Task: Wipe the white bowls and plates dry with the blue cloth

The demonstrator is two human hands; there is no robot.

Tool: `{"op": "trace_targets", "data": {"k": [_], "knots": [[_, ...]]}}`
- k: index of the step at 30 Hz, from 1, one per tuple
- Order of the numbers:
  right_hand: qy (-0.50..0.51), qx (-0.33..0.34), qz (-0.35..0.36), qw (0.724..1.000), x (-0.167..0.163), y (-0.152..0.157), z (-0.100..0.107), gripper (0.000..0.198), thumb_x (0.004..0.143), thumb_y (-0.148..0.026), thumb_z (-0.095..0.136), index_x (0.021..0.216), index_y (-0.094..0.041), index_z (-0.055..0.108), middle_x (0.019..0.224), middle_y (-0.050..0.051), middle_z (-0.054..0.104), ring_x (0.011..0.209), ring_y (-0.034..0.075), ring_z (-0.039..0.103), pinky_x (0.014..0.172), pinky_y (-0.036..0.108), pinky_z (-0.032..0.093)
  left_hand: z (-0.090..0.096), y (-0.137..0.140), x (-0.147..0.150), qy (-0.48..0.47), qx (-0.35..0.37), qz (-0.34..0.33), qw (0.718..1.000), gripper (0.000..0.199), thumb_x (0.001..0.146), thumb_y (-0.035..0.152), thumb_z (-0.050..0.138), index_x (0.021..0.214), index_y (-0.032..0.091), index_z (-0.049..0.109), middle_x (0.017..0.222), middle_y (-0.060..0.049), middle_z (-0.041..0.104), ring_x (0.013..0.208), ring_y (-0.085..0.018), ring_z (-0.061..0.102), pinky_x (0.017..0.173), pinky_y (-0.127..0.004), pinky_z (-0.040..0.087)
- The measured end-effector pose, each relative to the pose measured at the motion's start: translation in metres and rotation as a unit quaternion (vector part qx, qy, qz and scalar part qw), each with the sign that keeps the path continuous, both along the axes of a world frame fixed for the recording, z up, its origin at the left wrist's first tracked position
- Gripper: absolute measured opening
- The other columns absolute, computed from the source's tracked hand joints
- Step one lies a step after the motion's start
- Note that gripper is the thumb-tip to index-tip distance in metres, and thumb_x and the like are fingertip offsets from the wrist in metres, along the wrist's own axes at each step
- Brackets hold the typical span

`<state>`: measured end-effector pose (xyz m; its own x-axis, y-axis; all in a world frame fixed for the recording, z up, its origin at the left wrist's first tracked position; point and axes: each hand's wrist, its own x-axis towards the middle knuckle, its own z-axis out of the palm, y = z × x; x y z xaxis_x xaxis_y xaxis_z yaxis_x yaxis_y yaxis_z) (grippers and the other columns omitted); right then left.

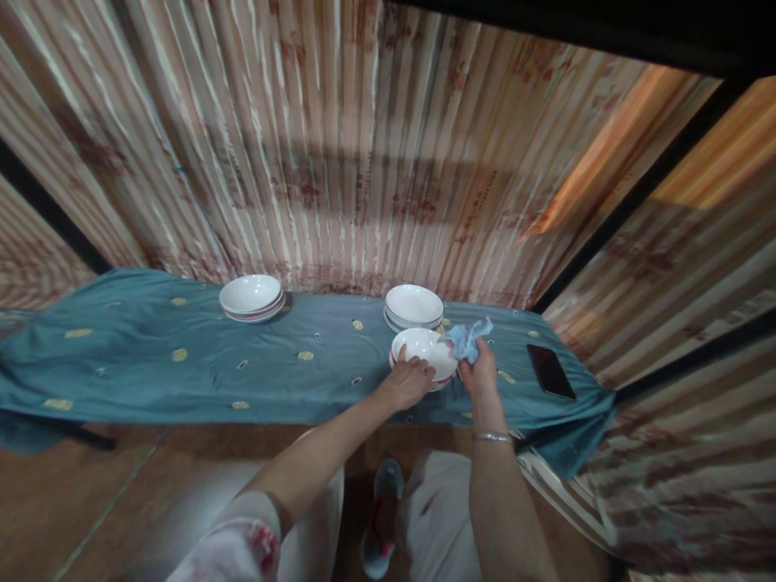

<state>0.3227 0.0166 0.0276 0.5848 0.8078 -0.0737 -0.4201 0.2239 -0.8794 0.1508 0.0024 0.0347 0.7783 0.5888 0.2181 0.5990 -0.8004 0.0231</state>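
Note:
A white bowl (432,348) with a red band tops a small stack near the table's front edge. My left hand (410,381) grips its near-left rim, with fingers reaching over onto the inside. My right hand (480,369) pinches a crumpled light-blue cloth (468,339) at the bowl's right side, with part of the cloth over the rim. Just behind stands another stack of white bowls (415,305) with dark rim lines. How many bowls lie under the front one is partly hidden by my left hand.
Farther left on the blue-green tablecloth (200,372) stands a stack of white bowls (250,294) with red bands. A dark phone (550,372) lies at the right end. Pleated curtains (339,162) hang behind the table, and dark frame bars (630,194) slant at the right.

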Motion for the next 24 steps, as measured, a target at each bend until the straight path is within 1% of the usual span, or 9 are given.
{"op": "trace_targets", "data": {"k": [4, 8, 11, 15, 17, 20, 22, 24], "knots": [[0.019, -0.004, -0.008, 1.0, -0.009, 0.0, 0.008, 0.013, 0.077, -0.029, 0.057, 0.073, -0.018, 0.062, 0.057, -0.005, 0.066, 0.049, 0.01, 0.061, 0.05, 0.019, 0.049, 0.005, -0.002, 0.0, 0.009, -0.013, 0.006, 1.0, 0.033, 0.099, 0.036, 0.044, 0.103, 0.015, 0.069, 0.095, -0.011, 0.071, 0.097, -0.025, 0.066, 0.11, -0.054, 0.03], [-0.003, -0.016, -0.02, 1.0, -0.019, 0.0, 0.018, 0.011, 0.074, -0.027, 0.059, 0.07, -0.018, 0.062, 0.055, -0.005, 0.065, 0.046, 0.011, 0.058, 0.048, 0.021, 0.048, 0.011, -0.005, -0.002, 0.006, -0.028, 0.011, 1.0, 0.031, 0.098, 0.035, 0.047, 0.106, 0.013, 0.068, 0.1, -0.011, 0.071, 0.1, -0.025, 0.066, 0.109, -0.05, 0.033], [-0.026, -0.028, -0.023, 0.999, -0.022, 0.0, 0.021, 0.014, 0.072, -0.031, 0.061, 0.067, -0.018, 0.061, 0.053, -0.005, 0.063, 0.047, 0.012, 0.059, 0.049, 0.022, 0.048, 0.012, -0.006, -0.005, -0.005, -0.035, 0.011, 0.999, 0.03, 0.097, 0.035, 0.049, 0.104, 0.014, 0.069, 0.103, -0.011, 0.071, 0.103, -0.025, 0.066, 0.111, -0.051, 0.031], [-0.056, -0.01, -0.053, 0.997, -0.023, 0.001, 0.023, 0.018, 0.071, -0.036, 0.061, 0.067, -0.019, 0.06, 0.055, -0.006, 0.062, 0.051, 0.011, 0.057, 0.053, 0.022, 0.047, 0.007, -0.006, -0.014, -0.035, -0.041, 0.011, 0.999, 0.026, 0.096, 0.034, 0.052, 0.105, 0.015, 0.067, 0.107, -0.01, 0.07, 0.111, -0.025, 0.063, 0.115, -0.056, 0.027], [-0.087, -0.002, -0.073, 0.993, -0.025, 0.002, 0.025, 0.021, 0.071, -0.039, 0.06, 0.066, -0.019, 0.058, 0.054, -0.007, 0.058, 0.051, 0.01, 0.052, 0.053, 0.02, 0.044, 0.003, -0.006, -0.022, -0.065, -0.039, 0.011, 0.997, 0.026, 0.096, 0.032, 0.052, 0.111, 0.016, 0.065, 0.119, -0.012, 0.068, 0.12, -0.026, 0.058, 0.117, -0.058, 0.024], [-0.17, 0.032, -0.087, 0.981, -0.036, 0.003, 0.03, 0.026, 0.071, -0.044, 0.059, 0.062, -0.02, 0.052, 0.053, -0.009, 0.048, 0.052, 0.008, 0.043, 0.054, 0.019, 0.039, -0.002, -0.006, -0.039, -0.116, -0.034, 0.025, 0.992, 0.031, 0.097, 0.031, 0.05, 0.123, 0.017, 0.06, 0.139, -0.015, 0.057, 0.137, -0.028, 0.045, 0.117, -0.064, 0.021], [-0.225, 0.063, -0.082, 0.969, -0.049, 0.003, 0.034, 0.029, 0.072, -0.045, 0.058, 0.059, -0.021, 0.047, 0.053, -0.009, 0.041, 0.053, 0.007, 0.039, 0.054, 0.019, 0.035, -0.005, -0.006, -0.052, -0.148, -0.037, 0.045, 0.987, 0.035, 0.097, 0.031, 0.048, 0.129, 0.018, 0.056, 0.146, -0.017, 0.051, 0.142, -0.029, 0.039, 0.115, -0.067, 0.021], [-0.268, 0.082, -0.064, 0.958, -0.065, 0.004, 0.037, 0.032, 0.075, -0.046, 0.055, 0.058, -0.022, 0.043, 0.054, -0.009, 0.037, 0.054, 0.008, 0.036, 0.054, 0.02, 0.032, -0.007, -0.005, -0.066, -0.185, -0.046, 0.072, 0.979, 0.038, 0.098, 0.031, 0.046, 0.133, 0.02, 0.053, 0.15, -0.018, 0.047, 0.145, -0.029, 0.035, 0.115, -0.067, 0.021]]}}
